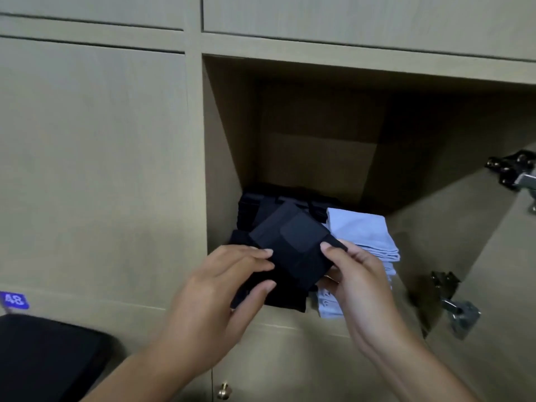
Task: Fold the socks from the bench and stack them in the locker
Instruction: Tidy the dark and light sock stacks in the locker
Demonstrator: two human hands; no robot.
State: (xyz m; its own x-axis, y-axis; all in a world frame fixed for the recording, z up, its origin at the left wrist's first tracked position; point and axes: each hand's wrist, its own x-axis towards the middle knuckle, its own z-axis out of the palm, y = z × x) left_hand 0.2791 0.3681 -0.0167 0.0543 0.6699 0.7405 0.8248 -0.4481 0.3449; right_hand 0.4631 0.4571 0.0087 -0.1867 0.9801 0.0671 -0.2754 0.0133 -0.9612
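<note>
A folded black sock (295, 245) is held at the mouth of the open locker (319, 158), tilted over a stack of black socks (261, 207) on the locker's left side. My left hand (226, 282) grips the sock's left edge with thumb below and fingers on top. My right hand (356, 274) pinches its right corner. A stack of folded light blue socks (365, 236) lies on the right of the locker floor, beside the black stack.
The locker door (493, 256) hangs open on the right with two metal hinges (458, 311). Shut locker doors surround the opening; one at the left bears a blue number tag (14, 300). A black padded bench (49, 358) sits at the lower left. A brass knob (223, 390) shows below.
</note>
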